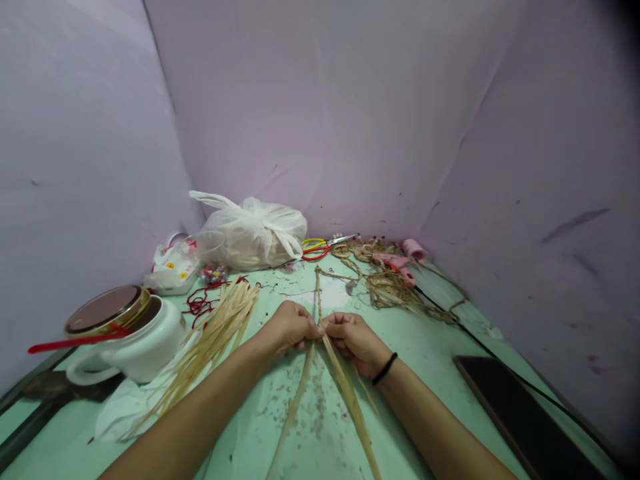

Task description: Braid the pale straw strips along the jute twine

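In the middle of the table, my left hand [296,325] and my right hand [353,338] meet, both closed in a pinch on dry straw-coloured fibre strands [349,390]. Away from my fingers toward the wall runs a thin braided or twisted cord [319,293] of the same fibre. Loose strand ends fan out below my hands toward the near edge. Left of my left hand lies a bundle of pale fibre strips [220,327] on white paper. Which strand each fingertip pinches is hidden.
Yellow-red scissors [320,250] lie by a tied white plastic bag [255,230]. Right of them are coiled brown cord [395,290], a pink glue gun [395,261] and a pink spool [415,251]. A white pot [145,347] stands left; a dark flat device [520,407] lies right.
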Demonstrator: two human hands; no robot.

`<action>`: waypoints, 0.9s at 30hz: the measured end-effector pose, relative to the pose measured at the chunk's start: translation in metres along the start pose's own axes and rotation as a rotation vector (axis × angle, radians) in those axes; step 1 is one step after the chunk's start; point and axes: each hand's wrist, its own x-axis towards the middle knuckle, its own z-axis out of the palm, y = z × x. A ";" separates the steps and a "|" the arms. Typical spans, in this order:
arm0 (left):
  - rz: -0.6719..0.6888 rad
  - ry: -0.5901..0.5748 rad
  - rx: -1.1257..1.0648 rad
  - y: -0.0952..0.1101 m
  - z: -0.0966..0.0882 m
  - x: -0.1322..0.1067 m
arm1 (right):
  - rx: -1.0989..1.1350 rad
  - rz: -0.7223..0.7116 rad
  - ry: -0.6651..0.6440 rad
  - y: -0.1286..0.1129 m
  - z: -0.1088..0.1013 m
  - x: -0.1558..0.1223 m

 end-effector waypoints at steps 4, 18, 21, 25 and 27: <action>-0.044 -0.195 -0.147 -0.004 -0.001 0.002 | 0.020 -0.026 -0.056 -0.001 -0.001 -0.001; -0.074 -0.045 -0.080 -0.001 0.001 0.001 | -0.011 -0.057 -0.067 0.004 -0.004 0.002; -0.027 -0.061 -0.055 -0.002 0.000 0.000 | -0.037 -0.101 -0.045 0.006 -0.003 0.005; -0.033 -0.040 -0.069 -0.003 0.000 0.001 | -0.093 -0.143 -0.011 0.009 -0.003 0.007; -0.027 -0.036 -0.113 -0.003 0.001 0.000 | -0.123 -0.157 0.010 0.008 -0.002 0.007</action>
